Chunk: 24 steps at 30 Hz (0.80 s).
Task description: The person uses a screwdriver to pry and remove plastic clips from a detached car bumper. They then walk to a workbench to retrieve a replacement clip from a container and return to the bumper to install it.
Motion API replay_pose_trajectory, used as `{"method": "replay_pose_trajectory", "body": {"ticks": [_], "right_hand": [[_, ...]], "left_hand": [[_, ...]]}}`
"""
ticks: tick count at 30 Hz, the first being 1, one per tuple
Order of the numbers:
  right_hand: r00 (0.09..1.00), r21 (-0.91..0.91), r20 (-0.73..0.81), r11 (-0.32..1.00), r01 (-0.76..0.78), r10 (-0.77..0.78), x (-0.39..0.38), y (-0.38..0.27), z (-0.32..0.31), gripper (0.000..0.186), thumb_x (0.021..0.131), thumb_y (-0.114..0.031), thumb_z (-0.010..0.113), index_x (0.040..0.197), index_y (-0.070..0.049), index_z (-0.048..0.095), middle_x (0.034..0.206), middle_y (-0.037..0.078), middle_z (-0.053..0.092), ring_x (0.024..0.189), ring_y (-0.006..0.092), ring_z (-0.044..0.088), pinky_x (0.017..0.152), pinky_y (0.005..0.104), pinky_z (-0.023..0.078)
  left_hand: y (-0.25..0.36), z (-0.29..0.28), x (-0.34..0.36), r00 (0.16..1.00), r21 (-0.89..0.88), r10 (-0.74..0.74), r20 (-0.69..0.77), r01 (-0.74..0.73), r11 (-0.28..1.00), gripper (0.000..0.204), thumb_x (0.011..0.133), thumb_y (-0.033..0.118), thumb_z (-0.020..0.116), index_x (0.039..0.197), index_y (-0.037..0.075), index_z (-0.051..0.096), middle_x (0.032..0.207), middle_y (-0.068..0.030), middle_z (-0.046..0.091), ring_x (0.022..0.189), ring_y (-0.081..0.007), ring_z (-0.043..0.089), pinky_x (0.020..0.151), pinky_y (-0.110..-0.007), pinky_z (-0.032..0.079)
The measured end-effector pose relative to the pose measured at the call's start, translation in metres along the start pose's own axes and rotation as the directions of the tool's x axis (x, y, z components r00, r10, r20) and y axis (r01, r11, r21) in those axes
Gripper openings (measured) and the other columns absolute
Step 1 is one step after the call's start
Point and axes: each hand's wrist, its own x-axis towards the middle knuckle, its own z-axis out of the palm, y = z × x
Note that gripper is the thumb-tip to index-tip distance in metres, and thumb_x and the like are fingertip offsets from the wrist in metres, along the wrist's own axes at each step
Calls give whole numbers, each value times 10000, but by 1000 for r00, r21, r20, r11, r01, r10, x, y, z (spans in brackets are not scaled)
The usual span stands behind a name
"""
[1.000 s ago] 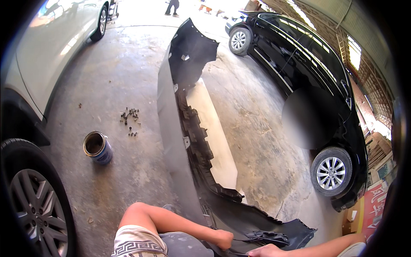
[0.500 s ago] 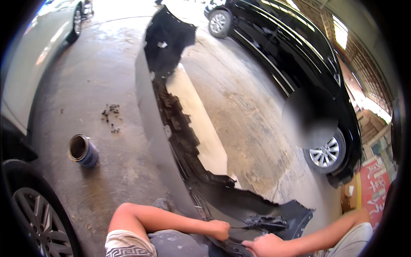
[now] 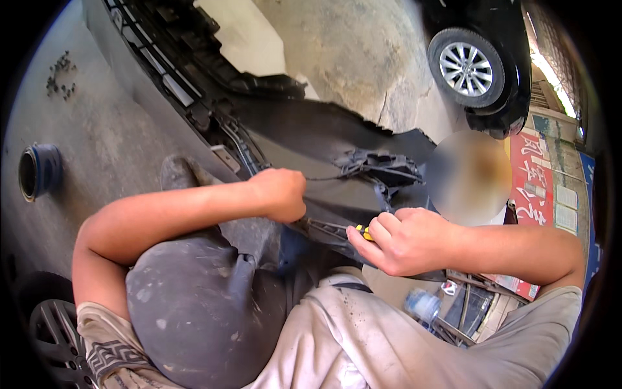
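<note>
A long car bumper cover, grey outside and black inside, curves from the upper left to my hands. My left hand is closed in a fist at its near inner edge; whatever is inside the fingers is hidden. My right hand grips a tool with a yellow and black handle; its kind is mostly covered by my fingers. Just beyond the hands, a black plastic bracket with a thin cable sits inside the bumper cover. My bent knee in dark, spotted trousers is below my left forearm.
An open blue can stands on the floor at left, with several small dark clips beyond it. A black car's wheel is at upper right, a red sign at right. Another wheel lies lower left.
The view has swung down and right, so the hands appear higher and larger. My right hand has moved away from my left, and the yellow and black handle now shows in it.
</note>
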Motion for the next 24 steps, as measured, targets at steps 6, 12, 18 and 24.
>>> {"method": "replay_pose_trajectory", "body": {"ticks": [6,12,18,24], "right_hand": [[844,613,239,599,-515,480,24,-3,12,248,926,-181,619,1011,26,726,693,86,612,601,203,614,533,379,497],[235,263,961,-743,-616,145,38,7,-7,398,1073,-242,582,1377,15,598,813,56,691,628,81,543,596,276,472],[898,539,124,731,-418,423,5,6,-4,346,877,-87,674,1204,16,632,1030,187,615,720,270,643,562,353,528],[999,140,16,990,-32,30,0,8,0,366,815,-102,728,1125,84,669,802,98,642,571,214,597,525,299,500]], "left_hand": [[-6,-1,-4,998,-47,-35,46,37,998,325,797,114,594,1008,-74,755,1053,-281,733,1068,-411,708,933,-460,559],[-6,0,1,998,-52,-29,52,31,998,308,796,104,585,973,-83,752,1029,-289,730,1050,-427,707,923,-465,560],[-11,1,1,1000,-64,19,8,-19,998,293,776,95,586,931,-97,745,985,-293,730,1008,-433,715,899,-469,567],[-11,5,6,1000,-49,-20,11,20,999,223,785,133,658,785,-75,740,799,-292,696,865,-431,718,812,-480,571]]}}
